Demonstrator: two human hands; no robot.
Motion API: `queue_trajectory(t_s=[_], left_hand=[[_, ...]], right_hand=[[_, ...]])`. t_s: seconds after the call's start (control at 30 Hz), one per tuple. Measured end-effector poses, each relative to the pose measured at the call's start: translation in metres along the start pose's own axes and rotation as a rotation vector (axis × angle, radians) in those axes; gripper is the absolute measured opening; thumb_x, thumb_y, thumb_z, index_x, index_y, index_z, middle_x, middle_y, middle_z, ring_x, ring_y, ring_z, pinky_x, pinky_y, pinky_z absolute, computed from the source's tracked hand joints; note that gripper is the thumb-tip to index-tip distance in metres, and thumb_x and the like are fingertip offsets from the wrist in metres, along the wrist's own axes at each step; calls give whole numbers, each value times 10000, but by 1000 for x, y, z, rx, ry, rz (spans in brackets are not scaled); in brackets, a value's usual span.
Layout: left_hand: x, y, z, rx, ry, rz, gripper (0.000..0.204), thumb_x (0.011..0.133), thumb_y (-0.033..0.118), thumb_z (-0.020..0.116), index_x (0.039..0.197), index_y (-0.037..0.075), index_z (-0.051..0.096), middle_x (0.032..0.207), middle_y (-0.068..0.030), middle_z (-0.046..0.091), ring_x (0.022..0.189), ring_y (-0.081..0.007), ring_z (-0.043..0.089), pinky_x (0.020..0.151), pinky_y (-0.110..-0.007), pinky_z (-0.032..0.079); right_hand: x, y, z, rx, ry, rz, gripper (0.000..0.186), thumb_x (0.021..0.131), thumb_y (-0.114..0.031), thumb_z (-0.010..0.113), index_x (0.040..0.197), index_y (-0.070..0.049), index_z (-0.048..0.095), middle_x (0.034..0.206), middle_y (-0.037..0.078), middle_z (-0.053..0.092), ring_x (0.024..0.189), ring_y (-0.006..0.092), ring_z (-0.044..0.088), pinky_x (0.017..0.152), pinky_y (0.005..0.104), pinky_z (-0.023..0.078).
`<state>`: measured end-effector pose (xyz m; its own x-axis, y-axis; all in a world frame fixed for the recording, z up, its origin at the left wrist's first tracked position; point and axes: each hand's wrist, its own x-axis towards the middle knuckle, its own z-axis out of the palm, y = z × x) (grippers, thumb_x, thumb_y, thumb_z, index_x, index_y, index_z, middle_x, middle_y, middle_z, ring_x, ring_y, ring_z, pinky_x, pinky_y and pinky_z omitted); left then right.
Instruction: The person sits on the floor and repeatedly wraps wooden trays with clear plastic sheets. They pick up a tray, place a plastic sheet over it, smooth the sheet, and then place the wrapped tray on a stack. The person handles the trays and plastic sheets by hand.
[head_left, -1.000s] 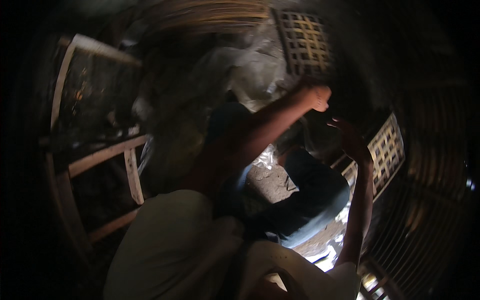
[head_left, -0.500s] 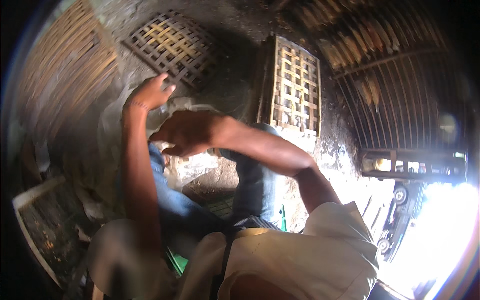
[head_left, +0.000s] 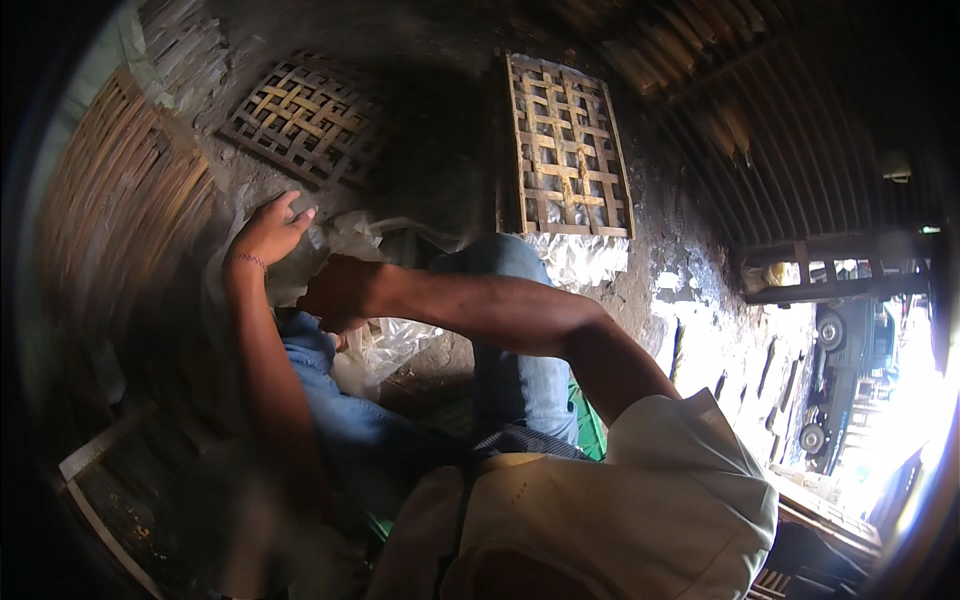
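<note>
My left hand is raised over the ground on the left, its thumb and fingers apart and nothing visible in them. A thin bracelet circles that wrist. My right hand reaches across in front of my left knee, close below the left hand. It lies in shadow with its fingers curled in, and whatever they might hold is hidden. Crumpled clear plastic sheeting lies between my legs, under the right forearm. More cloudy plastic is bunched just beyond the hands.
A woven slatted panel lies on the dark ground ahead. Farther right stands a lidded woven crate with plastic below its near edge. Curved woven slats rise at left, a slatted wall at right. A vehicle shows outside.
My right hand's fingers, spread before, now look curled in. Both hands sit a little farther left in the picture, and the whole view has shifted and tilted.
</note>
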<state>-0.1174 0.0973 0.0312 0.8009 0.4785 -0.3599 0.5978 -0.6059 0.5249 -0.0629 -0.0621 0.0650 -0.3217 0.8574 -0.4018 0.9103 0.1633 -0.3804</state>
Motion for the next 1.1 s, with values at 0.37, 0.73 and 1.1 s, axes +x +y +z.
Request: queue_trajectory(t_s=[0.37,0.73,1.1], left_hand=[[15,3,6,16,-39,34,556,917,354,567,1368,59,430,1126,-175,613,1069,-309,582,940,-379,432],[28,6,16,-42,-70,87,569,895,380,587,1349,68,450,1114,-192,615,1045,-332,593,903,-383,454],[29,4,13,-19,5,78,575,894,403,577,1341,60,461,1098,-187,624,1047,-323,595,903,-370,449]], right_hand=[[1,17,2,-11,-20,139,305,788,-281,615,1022,-89,655,925,119,688,894,293,668,751,409,516],[2,19,8,-2,17,84,293,771,-264,624,1004,-91,665,911,96,693,873,294,671,743,440,513],[-139,131,-46,620,887,85,351,844,-200,576,1113,23,601,1090,159,645,929,232,613,836,333,493]])
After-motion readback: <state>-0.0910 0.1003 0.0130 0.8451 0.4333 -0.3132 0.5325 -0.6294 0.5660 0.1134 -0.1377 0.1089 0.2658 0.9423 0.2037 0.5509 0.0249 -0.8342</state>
